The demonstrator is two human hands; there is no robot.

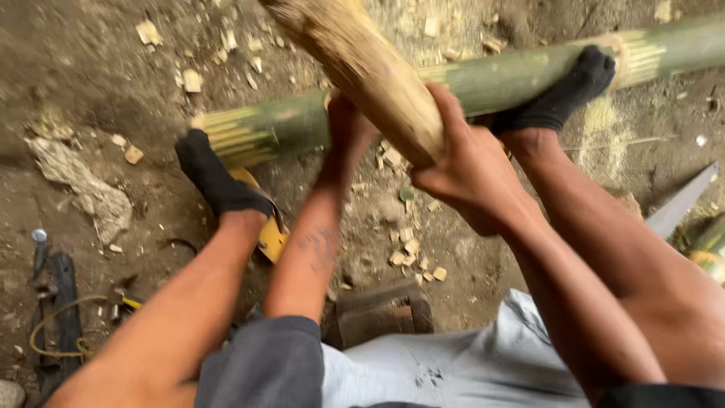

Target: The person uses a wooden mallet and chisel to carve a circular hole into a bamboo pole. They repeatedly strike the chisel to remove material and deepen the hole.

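Observation:
A long green bamboo pole (498,79) lies across the dirt ground. Both my feet in black socks rest on it, one near its cut left end (215,177) and one further right (566,94). My right hand (468,174) is closed around the lower end of a thick pale wooden club (370,68), which slants up and left over the pole. My left hand (346,125) reaches to the pole just under the club. Its fingers are largely hidden by the club, so what it holds does not show.
Pale wood chips (411,253) litter the dirt between my legs. A yellow object (268,238) lies under my left heel. A saw blade (680,204) and another bamboo piece (710,249) sit at the right. A dark wooden block (377,310) is near my lap, and rope with dark tools (57,317) lies at the left.

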